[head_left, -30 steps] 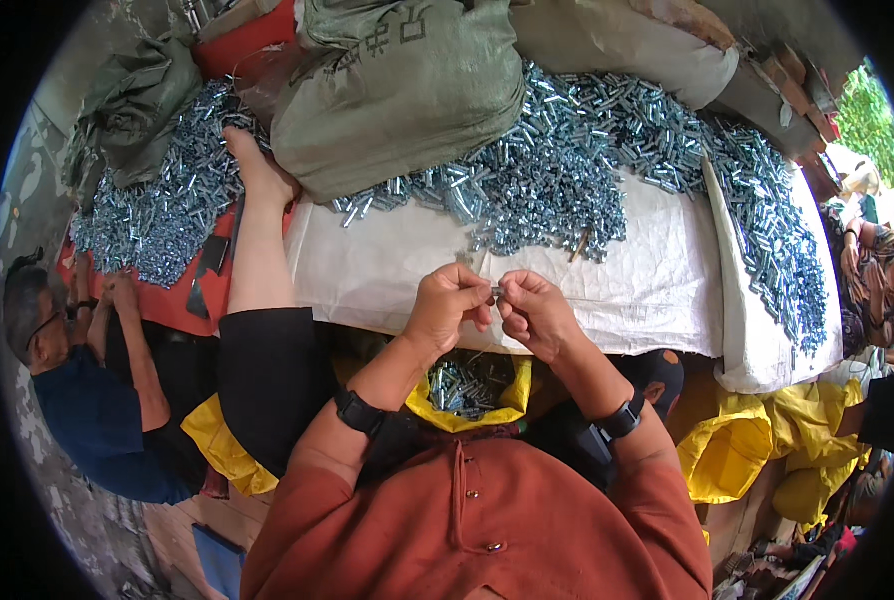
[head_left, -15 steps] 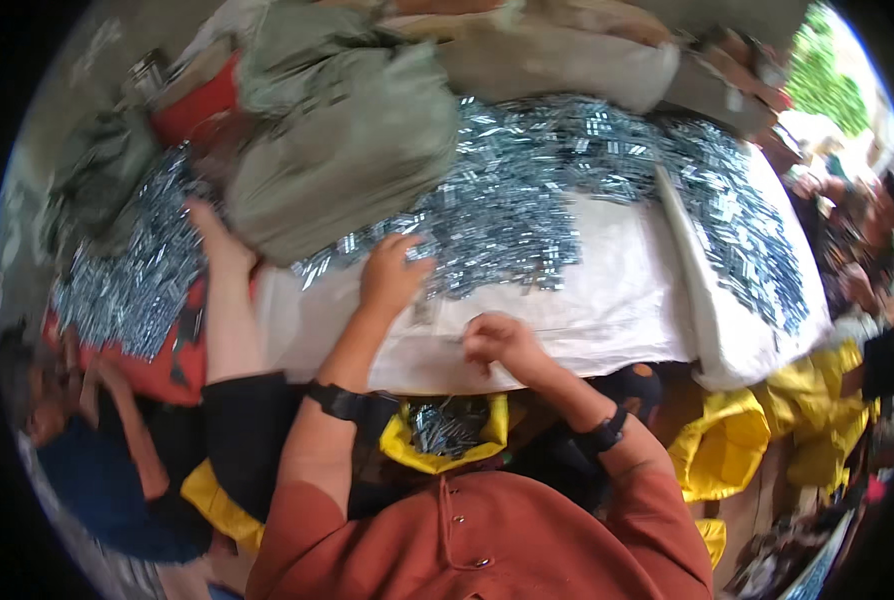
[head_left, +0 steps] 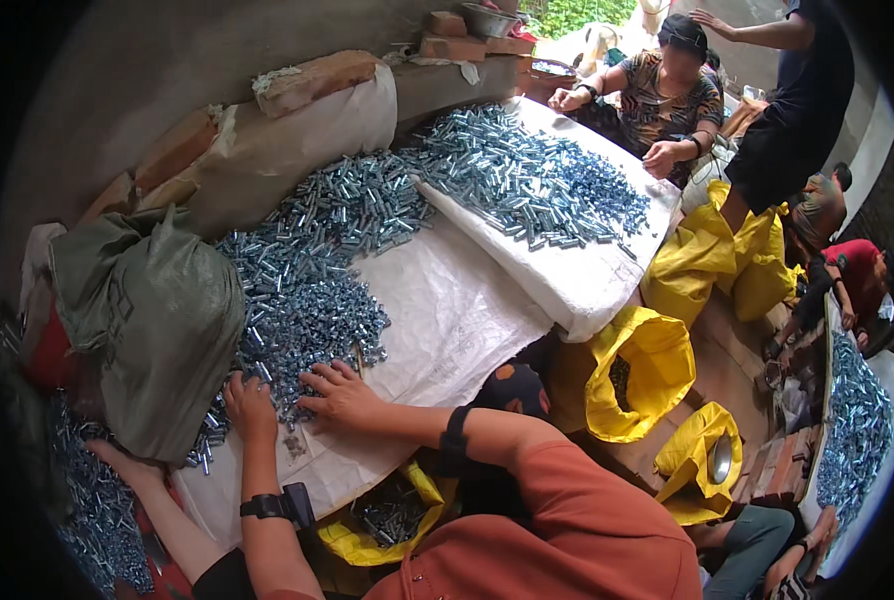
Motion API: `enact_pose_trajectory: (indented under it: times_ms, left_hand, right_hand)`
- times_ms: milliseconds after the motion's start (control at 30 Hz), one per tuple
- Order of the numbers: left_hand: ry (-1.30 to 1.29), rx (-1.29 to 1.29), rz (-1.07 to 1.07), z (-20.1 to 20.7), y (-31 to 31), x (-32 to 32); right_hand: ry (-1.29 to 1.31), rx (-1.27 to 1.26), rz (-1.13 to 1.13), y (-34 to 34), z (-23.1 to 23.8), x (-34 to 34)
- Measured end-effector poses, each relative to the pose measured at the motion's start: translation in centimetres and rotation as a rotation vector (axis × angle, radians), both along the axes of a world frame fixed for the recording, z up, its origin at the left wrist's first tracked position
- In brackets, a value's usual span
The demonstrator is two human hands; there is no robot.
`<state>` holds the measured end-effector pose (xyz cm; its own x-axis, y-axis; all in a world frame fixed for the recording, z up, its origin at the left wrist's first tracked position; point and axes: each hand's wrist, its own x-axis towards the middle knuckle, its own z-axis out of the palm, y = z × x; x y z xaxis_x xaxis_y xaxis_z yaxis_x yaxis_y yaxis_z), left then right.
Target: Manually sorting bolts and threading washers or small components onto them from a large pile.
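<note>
A heap of small shiny blue-grey metal pieces (head_left: 312, 325) lies on a white woven sheet (head_left: 447, 300). My left hand (head_left: 254, 408) rests at the near left edge of the heap, fingers stretched toward the pieces and slightly apart. Beside it, my right hand (head_left: 345, 400) lies palm down with its fingers spread over the near edge of the same heap. No piece shows clearly in either hand. Below my forearms, a yellow sack (head_left: 345, 540) stands with its mouth open and dark metal pieces inside.
A green-grey sack (head_left: 157, 320) slumps at the left of the heap, near another person's bare foot (head_left: 122, 462). Long metal tubes (head_left: 527, 185) cover a folded sheet on the far side, where a person (head_left: 667, 100) sits. Open yellow sacks (head_left: 632, 380) stand at right.
My view has swung to the right, showing people and sacks there. My right hand has come from above the bare sheet onto the heap, near my left hand.
</note>
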<state>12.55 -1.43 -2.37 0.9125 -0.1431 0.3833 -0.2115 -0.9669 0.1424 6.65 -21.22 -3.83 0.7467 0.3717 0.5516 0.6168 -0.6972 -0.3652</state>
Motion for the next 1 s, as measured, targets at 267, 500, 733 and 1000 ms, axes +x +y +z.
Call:
enact_pose_trajectory:
  times_ms: [267, 500, 733, 1000]
  left_hand:
    - [-0.085, -0.035, -0.083, -0.8, 1.0, -2.5]
    - [0.03, -0.142, -0.054, -1.0, 2.3, -5.3]
    - [-0.042, -0.164, -0.169, -0.7, 1.9, -6.9]
    - [-0.118, -0.268, -0.235, -1.1, 2.0, -7.0]
  right_hand:
    - [0.07, 0.022, 0.08, 1.2, 0.9, -0.5]
    - [-0.107, 0.075, 0.252, 1.3, -0.2, -0.3]
    - [-0.043, -0.018, 0.198, 0.8, -0.7, -0.7]
    - [-0.03, 0.001, 0.183, 0.2, -0.6, -1.0]
